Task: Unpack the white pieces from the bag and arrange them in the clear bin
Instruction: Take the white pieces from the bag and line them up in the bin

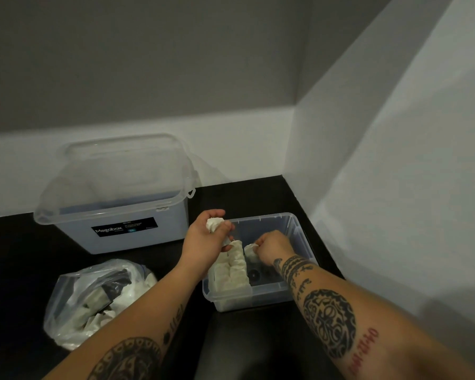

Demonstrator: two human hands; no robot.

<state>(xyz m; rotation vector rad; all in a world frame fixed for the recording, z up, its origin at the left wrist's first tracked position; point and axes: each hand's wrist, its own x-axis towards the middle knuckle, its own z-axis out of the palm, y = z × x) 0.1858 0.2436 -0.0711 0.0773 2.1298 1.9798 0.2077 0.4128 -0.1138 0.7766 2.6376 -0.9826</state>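
Head: both hands' grip on white pieces [236, 266] over clear bin [299, 229].

A small clear bin [299, 234] of smooth, glossy transparent plastic sits on a dark, matt worktop [258, 193]. Inside it, white pieces [235, 266] look like soft, crumpled cloth or paper with a dull finish. A thin, wrinkled, shiny plastic bag [74, 297] lies towards the worktop's left edge. At the back edge stands a larger box [115, 215] of frosted translucent plastic bearing a glossy black label.
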